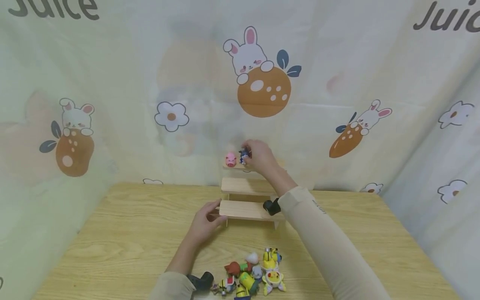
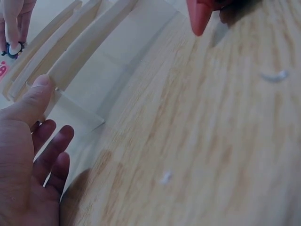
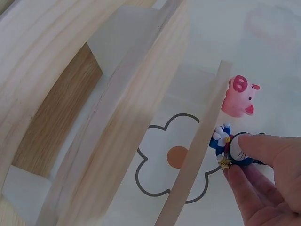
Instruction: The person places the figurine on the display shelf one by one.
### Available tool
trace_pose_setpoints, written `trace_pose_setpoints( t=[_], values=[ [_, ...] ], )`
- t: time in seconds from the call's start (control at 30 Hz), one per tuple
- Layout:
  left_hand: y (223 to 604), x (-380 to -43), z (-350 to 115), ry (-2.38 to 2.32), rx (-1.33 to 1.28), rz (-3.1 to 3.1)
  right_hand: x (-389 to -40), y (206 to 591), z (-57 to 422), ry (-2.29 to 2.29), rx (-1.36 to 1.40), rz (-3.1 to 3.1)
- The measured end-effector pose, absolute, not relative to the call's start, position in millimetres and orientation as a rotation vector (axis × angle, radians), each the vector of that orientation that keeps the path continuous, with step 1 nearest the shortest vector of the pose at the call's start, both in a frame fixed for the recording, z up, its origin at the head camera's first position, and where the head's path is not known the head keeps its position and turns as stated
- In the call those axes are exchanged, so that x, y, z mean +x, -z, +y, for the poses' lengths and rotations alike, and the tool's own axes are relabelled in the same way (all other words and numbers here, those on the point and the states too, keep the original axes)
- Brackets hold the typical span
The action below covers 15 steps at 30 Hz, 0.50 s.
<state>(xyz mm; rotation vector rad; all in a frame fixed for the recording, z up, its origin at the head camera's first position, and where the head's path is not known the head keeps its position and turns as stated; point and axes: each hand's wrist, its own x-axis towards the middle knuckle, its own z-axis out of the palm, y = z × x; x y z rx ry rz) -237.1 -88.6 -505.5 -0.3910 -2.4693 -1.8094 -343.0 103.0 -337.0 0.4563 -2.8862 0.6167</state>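
My right hand [image 1: 260, 156] pinches a small blue-and-white toy figurine [image 3: 241, 149] between thumb and fingers at the top step of a three-tier wooden display stand [image 1: 243, 209]. The figurine has whisker lines on its face, and its base is at the step's edge. Beside it on the same step stands a pink pig figurine [image 3: 239, 96]. My left hand [image 1: 204, 223] holds the left end of the stand's lowest step. In the left wrist view its thumb [image 2: 41, 82] presses the step's edge, while the other fingers are bent beneath and beside it.
A pile of several toy figurines [image 1: 247, 279] lies on the wooden table [image 1: 123, 241] in front of the stand, between the forearms. Behind the stand hangs a printed curtain [image 1: 202, 158] with rabbits and flowers. Dark wrist cameras sit at both cuffs.
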Motion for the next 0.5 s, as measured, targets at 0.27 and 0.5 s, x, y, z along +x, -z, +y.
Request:
trace_pose_setpoints(
  t=[0.27,0.5],
  values=[
    [522,-245,-92,1.793,-0.368,-2.468,-342,339,103,-0.587,0.455,-2.905],
    [517,-244,-91,1.794,-0.404,-2.459,-341,338,102,-0.583,0.482,-2.879]
  ],
)
